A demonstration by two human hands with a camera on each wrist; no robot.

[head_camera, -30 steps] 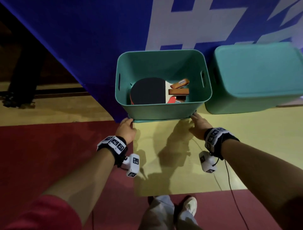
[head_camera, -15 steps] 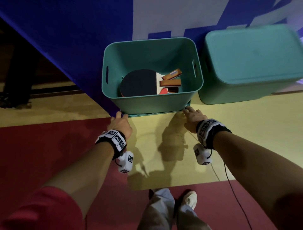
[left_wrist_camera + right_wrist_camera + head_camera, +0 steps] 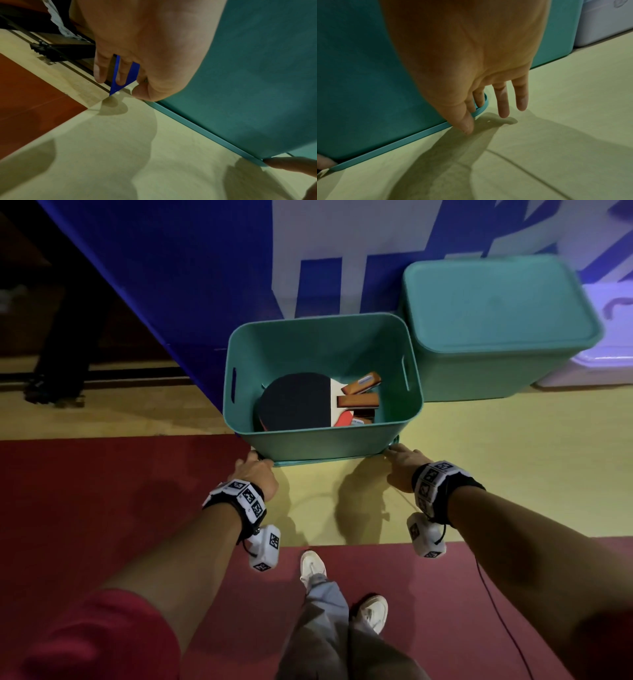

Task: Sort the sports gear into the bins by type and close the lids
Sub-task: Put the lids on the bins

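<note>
An open teal bin (image 3: pixel 325 443) stands on the floor on top of its own teal lid (image 3: pixel 325 462). Inside lie several table tennis paddles (image 3: pixel 294 402) with black and red faces and wooden handles. My left hand (image 3: pixel 257 474) grips the lid's left front corner, its thumb (image 3: pixel 139 93) on the rim (image 3: pixel 205 134). Two fingers hang straight past the corner. My right hand (image 3: pixel 404 467) pinches the right front corner. Its thumb (image 3: pixel 468 128) is outside the rim (image 3: pixel 402 143), two fingers are behind it, and the other two are straight.
A second teal bin (image 3: pixel 496 302) with its lid on stands right of the open one, touching it. A pale box (image 3: pixel 599 364) sits beyond it. A blue banner wall (image 3: pixel 171 285) backs both bins. My shoes (image 3: pixel 311 566) and a cable (image 3: pixel 496 611) are on the red floor.
Both hands have stayed at the lid's front corners under the bin. My head view has shifted, so the bin sits more to the right and lower in the picture.
</note>
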